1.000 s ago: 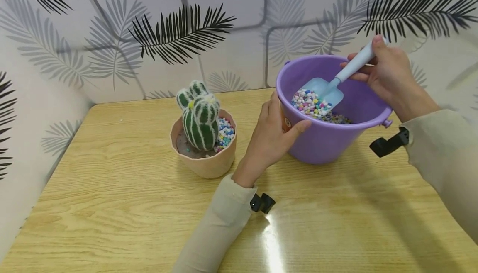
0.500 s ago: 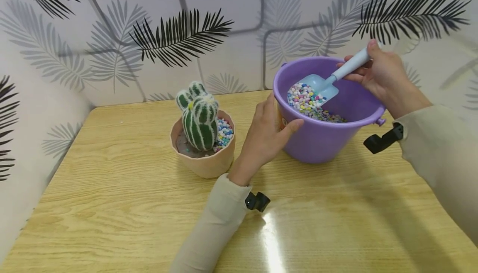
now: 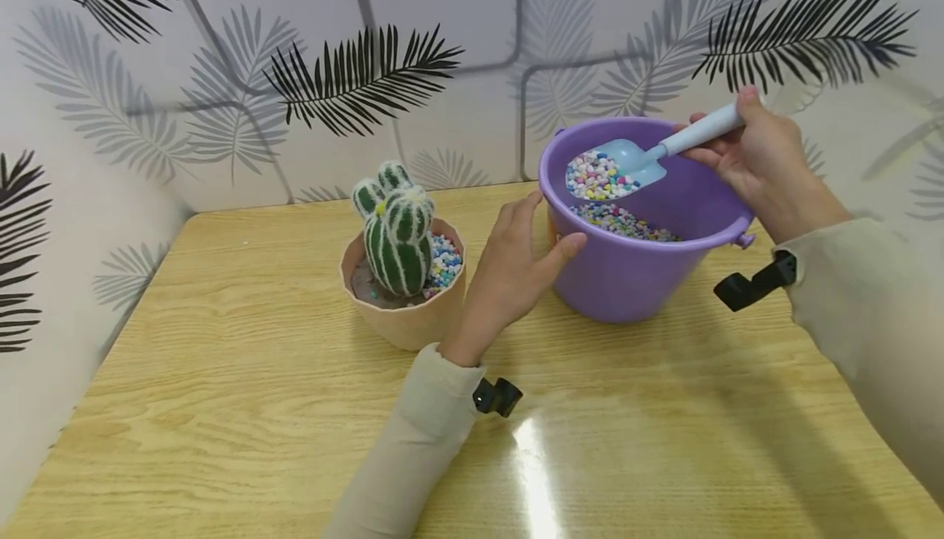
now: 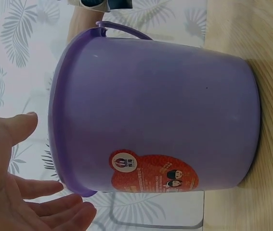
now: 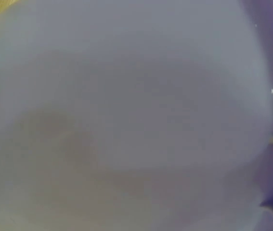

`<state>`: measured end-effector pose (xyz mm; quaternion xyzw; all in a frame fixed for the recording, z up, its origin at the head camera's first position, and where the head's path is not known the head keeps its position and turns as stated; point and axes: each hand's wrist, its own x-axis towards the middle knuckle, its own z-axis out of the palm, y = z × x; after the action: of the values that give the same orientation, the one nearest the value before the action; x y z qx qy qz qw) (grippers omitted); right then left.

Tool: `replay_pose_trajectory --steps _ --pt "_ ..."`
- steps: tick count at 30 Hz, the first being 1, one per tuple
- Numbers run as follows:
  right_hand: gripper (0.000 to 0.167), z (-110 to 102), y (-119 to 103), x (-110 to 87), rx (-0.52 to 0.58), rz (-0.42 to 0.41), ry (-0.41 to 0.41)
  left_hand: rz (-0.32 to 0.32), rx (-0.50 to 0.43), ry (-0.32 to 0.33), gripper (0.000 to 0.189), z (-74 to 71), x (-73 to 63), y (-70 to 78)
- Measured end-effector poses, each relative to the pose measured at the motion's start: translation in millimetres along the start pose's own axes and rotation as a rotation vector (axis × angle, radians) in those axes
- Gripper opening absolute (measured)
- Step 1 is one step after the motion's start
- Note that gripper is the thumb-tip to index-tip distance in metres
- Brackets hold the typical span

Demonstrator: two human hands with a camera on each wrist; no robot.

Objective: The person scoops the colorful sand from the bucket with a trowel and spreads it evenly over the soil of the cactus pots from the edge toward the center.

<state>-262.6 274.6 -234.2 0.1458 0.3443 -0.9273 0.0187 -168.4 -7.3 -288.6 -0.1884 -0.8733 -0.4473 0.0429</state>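
Observation:
My right hand [image 3: 763,150] grips the white handle of a light blue toy shovel [image 3: 645,164] at the bucket's upper right. Small multicoloured pebbles [image 3: 597,177] fill its blade, which is held at the far-left rim inside the purple bucket [image 3: 627,277]. More pebbles lie in the bottom of the bucket. My left hand [image 3: 512,264] is at the bucket's left side with fingers relaxed and spread; in the left wrist view its thumb and fingertips are right by the rim. The right wrist view is a pale blur with purple at its right edge.
Left of my left hand stands a peach pot [image 3: 401,326] with a green cactus [image 3: 398,244]; coloured pebbles [image 3: 444,264] cover its right side and grey-brown filling its left. Everything stands on a wooden table [image 3: 243,408] against a leaf-patterned wall [image 3: 457,6].
The shovel has lifted off the pebbles in the bucket with its load and levelled. My left hand has drawn slightly left, away from the bucket's side. The view has shifted a little.

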Motion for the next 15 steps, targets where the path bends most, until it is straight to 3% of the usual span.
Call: replay_pose_trajectory --steps 15 --pt "0.025 1.7 4.4 -9.3 0.035 -0.031 0.010 -0.039 0.016 -0.032 0.065 -8.4 -4.2 -3.2"
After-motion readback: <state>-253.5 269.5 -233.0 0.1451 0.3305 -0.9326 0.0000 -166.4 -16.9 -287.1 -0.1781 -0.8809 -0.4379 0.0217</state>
